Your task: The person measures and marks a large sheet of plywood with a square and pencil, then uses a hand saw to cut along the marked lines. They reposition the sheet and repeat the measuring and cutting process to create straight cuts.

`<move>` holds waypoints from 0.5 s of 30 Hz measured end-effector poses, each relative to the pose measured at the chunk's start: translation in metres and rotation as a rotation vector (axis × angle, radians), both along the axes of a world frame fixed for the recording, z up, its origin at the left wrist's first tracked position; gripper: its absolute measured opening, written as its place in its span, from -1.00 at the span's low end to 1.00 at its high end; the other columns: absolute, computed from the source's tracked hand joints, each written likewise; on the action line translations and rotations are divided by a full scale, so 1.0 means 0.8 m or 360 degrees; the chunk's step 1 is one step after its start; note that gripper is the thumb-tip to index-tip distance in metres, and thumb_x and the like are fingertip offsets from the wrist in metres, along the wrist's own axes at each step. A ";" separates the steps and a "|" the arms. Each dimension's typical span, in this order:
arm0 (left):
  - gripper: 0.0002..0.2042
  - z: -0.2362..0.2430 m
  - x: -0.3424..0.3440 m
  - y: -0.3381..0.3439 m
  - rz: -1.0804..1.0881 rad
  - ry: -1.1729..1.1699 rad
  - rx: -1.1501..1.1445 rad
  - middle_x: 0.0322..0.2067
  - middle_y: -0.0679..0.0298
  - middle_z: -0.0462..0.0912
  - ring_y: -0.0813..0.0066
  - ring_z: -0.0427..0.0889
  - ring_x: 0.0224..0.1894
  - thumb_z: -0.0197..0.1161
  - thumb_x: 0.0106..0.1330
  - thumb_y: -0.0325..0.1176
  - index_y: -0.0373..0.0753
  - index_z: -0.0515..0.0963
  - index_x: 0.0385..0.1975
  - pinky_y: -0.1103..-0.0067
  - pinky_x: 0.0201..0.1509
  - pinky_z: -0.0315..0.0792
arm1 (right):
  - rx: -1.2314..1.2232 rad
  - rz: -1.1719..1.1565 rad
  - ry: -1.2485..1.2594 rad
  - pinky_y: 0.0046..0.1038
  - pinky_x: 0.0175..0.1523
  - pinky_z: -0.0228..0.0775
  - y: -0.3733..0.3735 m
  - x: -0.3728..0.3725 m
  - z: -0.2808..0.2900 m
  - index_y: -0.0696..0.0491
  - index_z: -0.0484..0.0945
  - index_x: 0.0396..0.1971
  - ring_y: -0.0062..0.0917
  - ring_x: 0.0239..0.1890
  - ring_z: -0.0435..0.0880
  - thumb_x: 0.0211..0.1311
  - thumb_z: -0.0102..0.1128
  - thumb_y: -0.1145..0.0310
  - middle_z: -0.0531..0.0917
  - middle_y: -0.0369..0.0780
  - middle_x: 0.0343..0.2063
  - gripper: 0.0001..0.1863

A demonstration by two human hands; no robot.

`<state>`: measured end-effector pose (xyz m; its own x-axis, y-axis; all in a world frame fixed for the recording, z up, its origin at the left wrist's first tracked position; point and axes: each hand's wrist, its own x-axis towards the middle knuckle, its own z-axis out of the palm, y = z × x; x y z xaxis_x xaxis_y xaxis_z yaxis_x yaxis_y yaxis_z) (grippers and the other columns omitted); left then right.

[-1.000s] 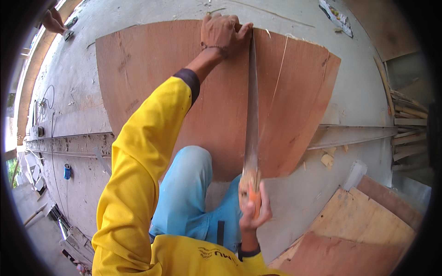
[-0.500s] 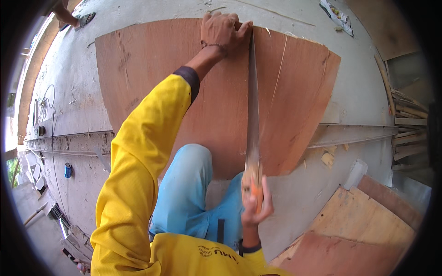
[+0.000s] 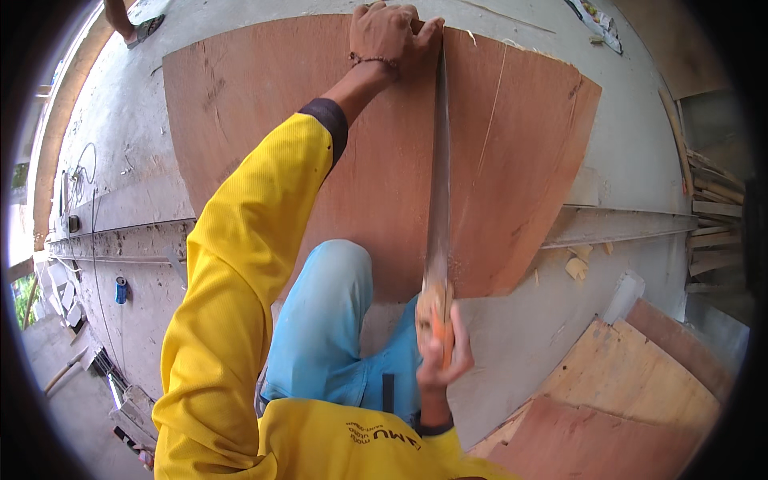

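Sawing at a reddish-brown plywood sheet [image 3: 264, 104], a worker in a yellow long-sleeved top and blue trousers holds a handsaw [image 3: 439, 192] whose blade spans the sheet from near its far edge to its near one. The right hand [image 3: 446, 348], slightly blurred, is wrapped around the saw's tan-and-orange handle by the sheet's near edge. The left hand [image 3: 388, 36] bears on the sheet's far edge, thumb just beside the blade's far end, fingers bent over the rim (whether they grip the underside cannot be told, their tips being out of sight). The sheet lies across a long metal beam [image 3: 624, 226], with a bent knee [image 3: 340, 272] at its near edge.

By all appearances the cut is unfinished: the sheet looks whole, with no piece parted on either side of the blade. How deep the saw has bitten cannot be read, since the blade covers its own line; parting the sheet there is what seems left. Right of the blade, a thin pale line [image 3: 492, 104] slants from the sheet's far edge, a mark or a scratch. More plywood panels [image 3: 624, 376] lie off the sheet's near right corner, a blue can [image 3: 121, 290] stands or lies to its left, and another person's sandalled foot [image 3: 146, 30] shows beyond its far left corner.
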<state>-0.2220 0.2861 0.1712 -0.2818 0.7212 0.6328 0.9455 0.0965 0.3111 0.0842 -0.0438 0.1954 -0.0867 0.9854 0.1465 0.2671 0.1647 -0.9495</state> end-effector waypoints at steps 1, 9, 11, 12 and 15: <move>-0.50 -0.004 0.001 0.001 0.0015 -0.0005 -0.0074 -0.45 0.27 0.74 0.30 0.65 -0.25 0.15 0.32 0.23 -0.11 0.69 -0.50 0.33 0.04 0.27 | 0.0088 0.0032 0.0022 -0.28 0.13 0.57 0.034 -0.017 -0.005 0.38 0.41 0.22 -0.15 0.07 0.70 0.42 0.09 0.21 0.62 0.13 0.07 -0.43; -0.50 -0.002 -0.009 -0.012 0.0036 -0.0036 -0.0154 -0.45 0.27 0.73 0.29 0.66 -0.23 0.13 0.34 0.23 -0.09 0.70 -0.49 0.33 0.08 0.30 | -0.0019 0.0032 -0.0019 -0.31 0.17 0.52 0.104 -0.042 -0.001 0.35 0.42 0.24 -0.19 0.11 0.67 0.39 0.10 0.21 0.61 0.08 0.13 -0.42; -0.50 0.008 -0.006 -0.006 0.0030 -0.0015 -0.0182 -0.47 0.28 0.73 0.30 0.66 -0.23 0.14 0.34 0.23 -0.09 0.70 -0.49 0.32 0.07 0.30 | -0.0068 -0.0049 -0.0092 -0.31 0.07 0.57 0.039 -0.009 0.003 0.38 0.41 0.24 -0.32 -0.07 0.75 0.37 0.06 0.01 0.70 0.03 -0.01 -0.28; -0.50 0.008 -0.004 -0.005 0.0033 -0.0024 -0.0141 -0.47 0.28 0.73 0.30 0.66 -0.24 0.14 0.34 0.23 -0.09 0.70 -0.49 0.32 0.07 0.30 | -0.0042 0.0013 -0.0061 -0.28 0.10 0.57 0.005 0.009 0.011 0.41 0.39 0.23 -0.21 -0.02 0.73 0.40 0.06 0.12 0.66 0.09 0.02 -0.35; -0.50 0.008 0.001 -0.004 0.0032 -0.0012 -0.0054 -0.49 0.29 0.72 0.30 0.66 -0.25 0.14 0.34 0.23 -0.10 0.70 -0.49 0.32 0.07 0.30 | 0.0101 0.0055 0.0043 -0.26 0.12 0.59 0.016 0.000 0.015 0.45 0.38 0.21 -0.12 0.04 0.71 0.42 0.05 0.25 0.64 0.15 0.04 -0.42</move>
